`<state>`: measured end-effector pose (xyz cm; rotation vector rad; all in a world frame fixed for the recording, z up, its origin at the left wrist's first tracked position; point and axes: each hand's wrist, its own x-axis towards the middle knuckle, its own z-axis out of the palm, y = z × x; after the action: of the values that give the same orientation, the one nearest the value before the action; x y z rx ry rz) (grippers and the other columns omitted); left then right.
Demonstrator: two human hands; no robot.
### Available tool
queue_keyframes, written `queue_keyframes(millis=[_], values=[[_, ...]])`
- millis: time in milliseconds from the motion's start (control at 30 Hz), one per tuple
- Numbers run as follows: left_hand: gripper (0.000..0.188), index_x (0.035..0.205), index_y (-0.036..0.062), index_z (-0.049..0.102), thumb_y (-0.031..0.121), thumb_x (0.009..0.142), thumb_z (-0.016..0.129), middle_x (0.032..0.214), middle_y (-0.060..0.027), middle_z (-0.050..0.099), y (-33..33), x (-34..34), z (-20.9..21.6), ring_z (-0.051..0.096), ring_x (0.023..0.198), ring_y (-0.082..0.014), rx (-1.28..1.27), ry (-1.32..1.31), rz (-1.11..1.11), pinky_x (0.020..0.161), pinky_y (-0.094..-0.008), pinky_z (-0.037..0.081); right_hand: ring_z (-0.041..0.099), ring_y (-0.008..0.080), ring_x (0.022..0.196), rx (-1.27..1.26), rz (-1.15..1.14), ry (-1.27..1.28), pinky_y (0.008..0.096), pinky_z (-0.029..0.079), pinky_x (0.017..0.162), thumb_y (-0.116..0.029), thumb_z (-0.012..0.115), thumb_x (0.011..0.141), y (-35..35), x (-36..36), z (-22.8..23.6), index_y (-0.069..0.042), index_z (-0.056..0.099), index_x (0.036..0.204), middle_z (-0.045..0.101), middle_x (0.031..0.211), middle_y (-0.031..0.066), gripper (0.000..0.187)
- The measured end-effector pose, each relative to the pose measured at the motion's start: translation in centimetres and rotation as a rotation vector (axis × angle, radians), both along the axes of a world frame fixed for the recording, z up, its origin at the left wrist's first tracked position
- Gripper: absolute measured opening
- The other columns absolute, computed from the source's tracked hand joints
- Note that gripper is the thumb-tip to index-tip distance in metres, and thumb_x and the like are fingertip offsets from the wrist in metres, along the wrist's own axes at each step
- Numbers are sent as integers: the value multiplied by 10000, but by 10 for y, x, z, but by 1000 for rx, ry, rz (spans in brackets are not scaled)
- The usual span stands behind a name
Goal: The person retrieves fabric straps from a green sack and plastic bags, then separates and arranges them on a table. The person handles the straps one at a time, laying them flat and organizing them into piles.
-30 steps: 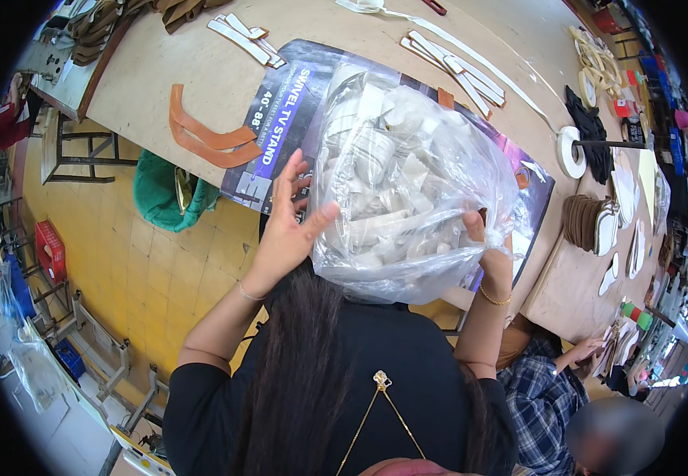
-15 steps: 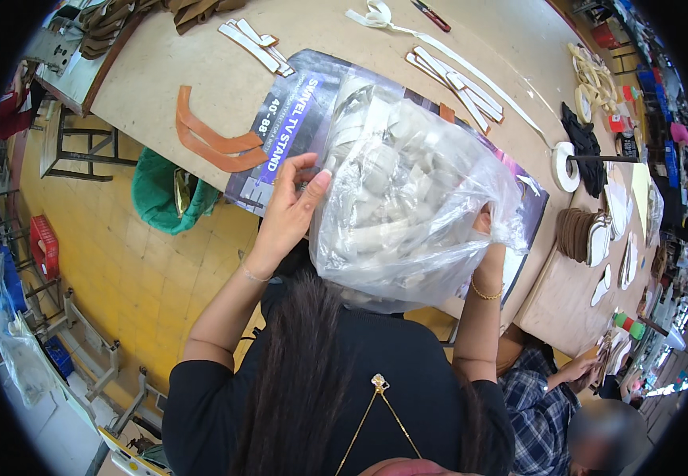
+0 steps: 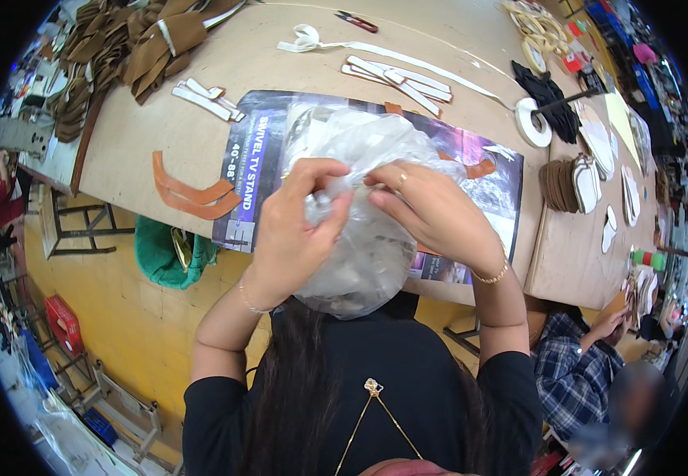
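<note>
A clear plastic bag (image 3: 368,274) bulges with pale, whitish contents that I cannot make out. It rests at the table's near edge, partly over a dark printed cardboard sheet (image 3: 499,178). My left hand (image 3: 300,222) grips bunched plastic at the top of the bag, fingers curled and thumb bent in. From the other side, my right hand (image 3: 439,210) pinches the gathered plastic, its fingertips close to the left ones. Beside the sheet's left edge lie curved orange-brown strips (image 3: 193,198). Similar strips (image 3: 479,168) show on the sheet, right of the bag.
White brown-edged strips (image 3: 399,79) lie beyond the sheet, near snips (image 3: 357,21). A white tape roll (image 3: 532,123) stands right, by black cloth (image 3: 546,95) and stacked brown pieces (image 3: 562,186). A green-lined bin (image 3: 161,254) is left below the table. A person in plaid (image 3: 570,373) sits right.
My left hand has gone from open beside the bag to gripping its top. My right hand has moved in from the bag's right side, and the loose plastic is now gathered between both hands.
</note>
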<state>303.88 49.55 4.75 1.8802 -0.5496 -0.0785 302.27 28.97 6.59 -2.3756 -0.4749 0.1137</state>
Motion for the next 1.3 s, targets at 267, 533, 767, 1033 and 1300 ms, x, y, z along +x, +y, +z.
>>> queue_keyframes(millis=[267, 533, 767, 1033, 1300], values=[[175, 1113, 36, 599, 43, 939, 596, 1000, -37, 573, -29, -10, 1, 606, 812, -83, -467, 354, -26, 583, -201, 448, 591, 273, 754, 92, -47, -130, 357, 452, 697, -256, 725, 807, -11, -61, -16, -82, 642, 1088, 573, 773, 79, 340], [167, 1111, 25, 614, 32, 945, 590, 1019, -43, 607, -51, -9, 0, 565, 743, -43, -367, -8, 218, 489, -167, 395, 559, 226, 676, 150, 42, -228, 335, 388, 654, -143, 694, 798, -24, -66, -22, -91, 625, 823, 544, 714, 35, 90], [230, 1152, 29, 573, 43, 928, 624, 912, -56, 619, 24, 86, -8, 537, 616, -76, -280, -274, 569, 544, -194, 424, 510, 204, 840, 163, 371, -145, 352, 407, 848, -82, 664, 693, -13, -98, -25, -102, 632, 860, 480, 804, 13, 171], [363, 1199, -32, 524, 72, 886, 676, 1063, -118, 616, -27, 78, 49, 614, 950, -178, -541, -251, 211, 833, -281, 489, 528, 202, 970, 170, 282, -159, 353, 404, 862, -140, 674, 782, -26, -88, -2, -173, 653, 1038, 562, 1113, 20, 258], [589, 1282, 82, 497, 245, 783, 763, 1139, -191, 586, -4, 5, 34, 632, 895, -325, 843, -314, -723, 785, -358, 504, 573, 210, 859, 119, 421, -96, 342, 440, 786, -136, 618, 847, -6, -90, -4, -166, 615, 1138, 553, 994, 25, 292]])
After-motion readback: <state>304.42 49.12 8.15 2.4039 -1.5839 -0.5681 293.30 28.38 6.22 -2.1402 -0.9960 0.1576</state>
